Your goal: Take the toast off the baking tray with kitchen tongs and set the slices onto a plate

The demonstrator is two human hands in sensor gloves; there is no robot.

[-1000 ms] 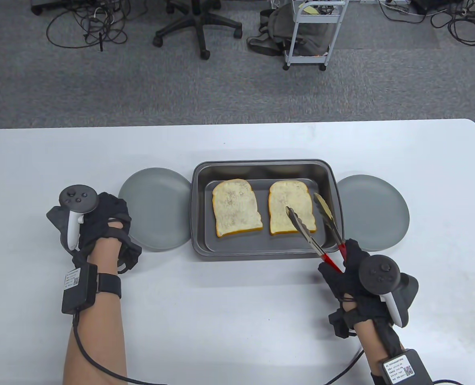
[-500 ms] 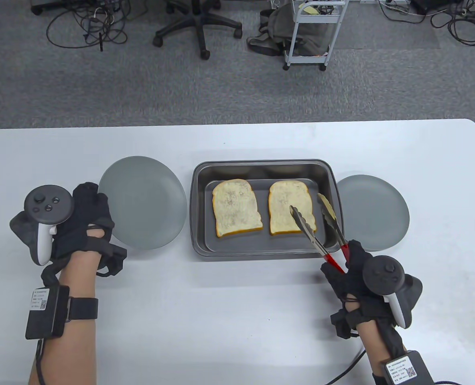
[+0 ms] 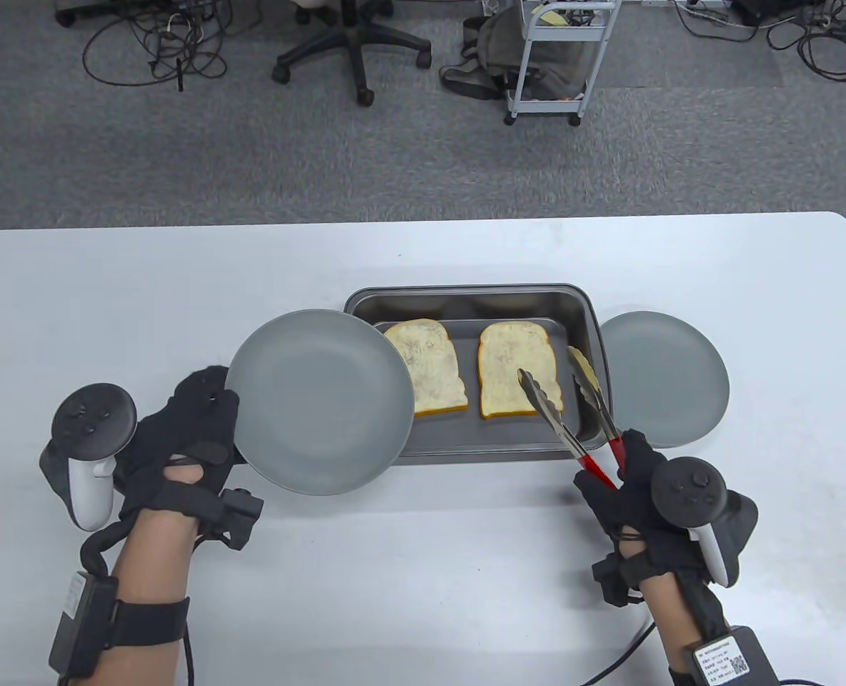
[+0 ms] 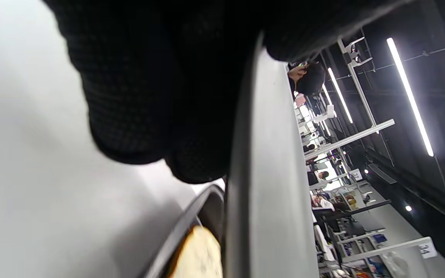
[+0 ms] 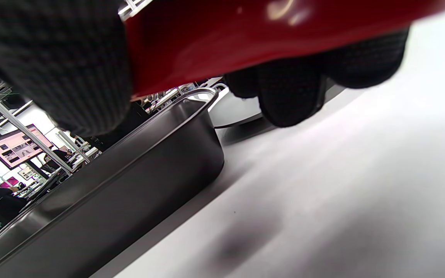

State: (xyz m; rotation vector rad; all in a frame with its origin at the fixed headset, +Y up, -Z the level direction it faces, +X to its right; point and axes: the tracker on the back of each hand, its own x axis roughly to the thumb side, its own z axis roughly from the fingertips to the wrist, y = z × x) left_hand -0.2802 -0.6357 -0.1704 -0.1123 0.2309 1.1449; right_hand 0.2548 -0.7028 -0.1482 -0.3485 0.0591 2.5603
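Two toast slices lie in the metal baking tray: the left slice and the right slice. My left hand grips the rim of a grey plate, lifted and overlapping the tray's left end and part of the left slice. The left wrist view shows that plate edge-on under my fingers. My right hand holds red-handled tongs; their spread tips straddle the right slice's right edge. The right wrist view shows the red handle and the tray wall.
A second grey plate sits on the white table just right of the tray. An office chair and a wheeled cart stand on the carpet beyond the far edge.
My left hand has picked up the left plate and carried it rightward, over the tray's left end. The tongs have crept slightly toward the right slice's right edge.
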